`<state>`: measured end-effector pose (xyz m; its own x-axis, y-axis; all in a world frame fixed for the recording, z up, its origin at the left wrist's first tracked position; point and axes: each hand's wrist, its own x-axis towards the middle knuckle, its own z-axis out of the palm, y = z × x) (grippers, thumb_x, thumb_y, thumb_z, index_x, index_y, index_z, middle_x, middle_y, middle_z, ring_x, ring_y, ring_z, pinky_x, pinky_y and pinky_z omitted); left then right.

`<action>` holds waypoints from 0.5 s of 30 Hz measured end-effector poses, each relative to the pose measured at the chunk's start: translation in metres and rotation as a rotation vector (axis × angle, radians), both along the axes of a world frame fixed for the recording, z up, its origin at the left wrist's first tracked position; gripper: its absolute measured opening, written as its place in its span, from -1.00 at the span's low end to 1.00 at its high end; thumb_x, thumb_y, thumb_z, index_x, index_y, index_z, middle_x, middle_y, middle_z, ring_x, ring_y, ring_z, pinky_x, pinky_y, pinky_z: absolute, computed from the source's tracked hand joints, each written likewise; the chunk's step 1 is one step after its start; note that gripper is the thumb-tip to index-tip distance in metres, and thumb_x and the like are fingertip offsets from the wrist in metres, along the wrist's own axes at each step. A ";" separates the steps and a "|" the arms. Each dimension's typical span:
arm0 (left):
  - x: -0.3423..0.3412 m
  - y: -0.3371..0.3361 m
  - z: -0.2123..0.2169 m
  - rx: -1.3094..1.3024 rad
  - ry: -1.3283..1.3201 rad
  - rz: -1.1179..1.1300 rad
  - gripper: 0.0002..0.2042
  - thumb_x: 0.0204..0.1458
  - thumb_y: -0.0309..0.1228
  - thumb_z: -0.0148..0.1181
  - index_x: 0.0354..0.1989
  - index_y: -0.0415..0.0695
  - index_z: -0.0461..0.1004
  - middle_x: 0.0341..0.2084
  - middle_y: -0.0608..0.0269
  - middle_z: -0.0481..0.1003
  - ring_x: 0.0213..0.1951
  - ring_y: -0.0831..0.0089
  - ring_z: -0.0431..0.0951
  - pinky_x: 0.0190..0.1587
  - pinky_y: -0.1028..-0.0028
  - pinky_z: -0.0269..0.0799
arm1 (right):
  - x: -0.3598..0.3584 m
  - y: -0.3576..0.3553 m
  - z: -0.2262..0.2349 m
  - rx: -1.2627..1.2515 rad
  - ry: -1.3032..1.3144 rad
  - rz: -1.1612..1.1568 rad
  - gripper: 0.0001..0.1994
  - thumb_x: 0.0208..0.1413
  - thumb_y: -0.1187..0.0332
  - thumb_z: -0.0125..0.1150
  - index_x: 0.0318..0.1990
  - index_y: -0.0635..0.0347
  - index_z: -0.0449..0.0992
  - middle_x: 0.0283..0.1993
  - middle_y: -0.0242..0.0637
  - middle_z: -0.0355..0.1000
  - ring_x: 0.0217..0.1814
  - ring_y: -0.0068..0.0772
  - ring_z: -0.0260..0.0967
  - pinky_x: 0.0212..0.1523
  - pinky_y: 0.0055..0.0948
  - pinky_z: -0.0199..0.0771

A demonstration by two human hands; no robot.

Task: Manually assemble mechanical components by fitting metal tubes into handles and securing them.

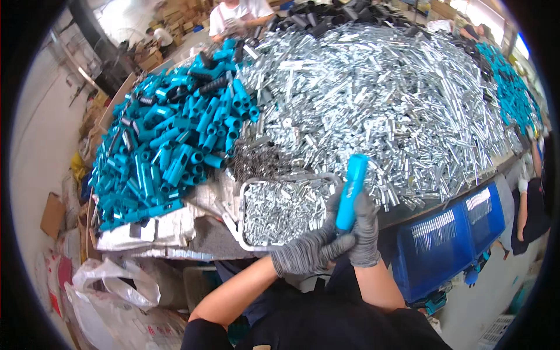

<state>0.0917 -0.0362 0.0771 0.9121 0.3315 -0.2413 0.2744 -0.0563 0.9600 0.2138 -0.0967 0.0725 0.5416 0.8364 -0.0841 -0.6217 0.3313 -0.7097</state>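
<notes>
Both my hands wear grey knit gloves and meet at the near table edge. My right hand (366, 233) grips a blue plastic tube (352, 191) held upright, its open end pointing up. My left hand (309, 249) presses against the tube's lower end, fingers curled; whether it holds a small part is hidden. Just beyond the hands stands a white tray (240, 198) filled with small silver metal pieces. A heap of blue tubes (175, 146) lies to the left on the table.
A huge mound of shiny metal parts (379, 99) covers the table's middle and right. Black tubes (326, 17) lie at the far end, where a person (239, 17) in white sits. Blue bins (449, 239) stand at the right below the table; white bags (116, 286) lie lower left.
</notes>
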 end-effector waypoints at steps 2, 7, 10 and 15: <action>0.002 -0.003 -0.029 -0.373 0.089 0.063 -0.53 0.11 -0.07 0.11 0.02 -0.17 0.27 -0.33 0.35 0.40 -0.38 0.63 0.36 -0.35 0.55 0.34 | 0.006 0.004 -0.007 -0.015 -0.167 0.033 -0.52 0.06 -0.02 0.18 -0.05 0.20 0.40 -0.30 -0.29 0.45 -0.27 -0.43 0.42 -0.20 -0.45 0.45; 0.012 0.013 -0.020 -0.575 -0.055 -0.090 -0.56 0.14 0.05 -0.03 -0.29 -0.15 0.37 -0.66 0.33 0.35 -0.57 0.54 0.37 -0.48 0.50 0.28 | 0.029 -0.002 -0.004 0.142 0.396 0.206 -0.53 0.12 0.00 0.11 -0.03 0.21 0.35 -0.24 -0.27 0.42 -0.30 -0.41 0.43 -0.22 -0.42 0.49; 0.023 0.070 0.005 0.633 0.039 -0.327 -0.54 0.08 -0.05 0.12 0.01 -0.13 0.37 -0.43 0.17 0.51 -0.38 0.38 0.56 -0.32 0.45 0.46 | 0.042 -0.001 -0.019 0.140 0.460 0.085 -0.51 0.11 -0.03 0.12 -0.02 0.20 0.35 -0.32 -0.24 0.44 -0.43 -0.39 0.43 -0.49 -0.44 0.54; 0.118 0.180 0.089 1.252 0.261 0.186 -0.47 0.09 0.07 0.00 0.02 -0.14 0.40 -0.05 0.01 0.46 -0.09 0.12 0.52 -0.02 0.29 0.43 | 0.088 -0.010 -0.089 0.077 0.268 0.274 -0.48 0.08 -0.10 0.11 -0.08 0.20 0.34 -0.50 -0.23 0.40 -0.78 -0.54 0.20 -0.83 -0.62 0.15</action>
